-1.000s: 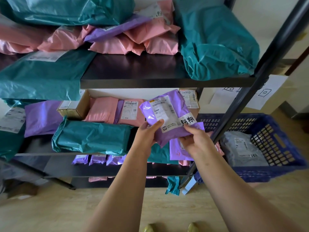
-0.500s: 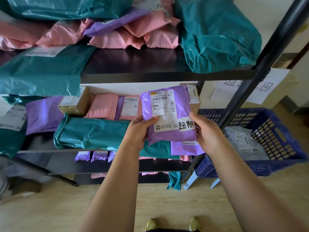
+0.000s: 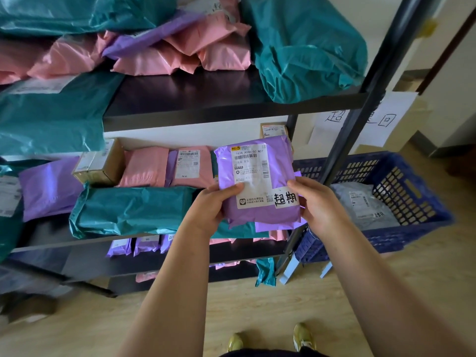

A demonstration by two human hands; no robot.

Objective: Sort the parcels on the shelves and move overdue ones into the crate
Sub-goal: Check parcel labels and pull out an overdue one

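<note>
Purple plastic wraps the parcel [image 3: 257, 176] that the person holds up in both hands in front of the shelves [image 3: 206, 119], its printed label facing the camera and a white sticker [image 3: 286, 198] with handwritten characters at its lower right corner. The left hand [image 3: 208, 210] grips the parcel's left edge, thumb pressed on the label and fingers curled out of sight behind. The right hand [image 3: 319, 204] grips the right edge the same way, thumb just above the sticker. The parcel is off the shelf, clear of the teal parcel [image 3: 134, 210] lying there. To the right, beside the shelf post, a blue crate [image 3: 412, 181] stands on the wooden floor with a grey parcel [image 3: 365, 204] inside, apart from the held one.
</note>
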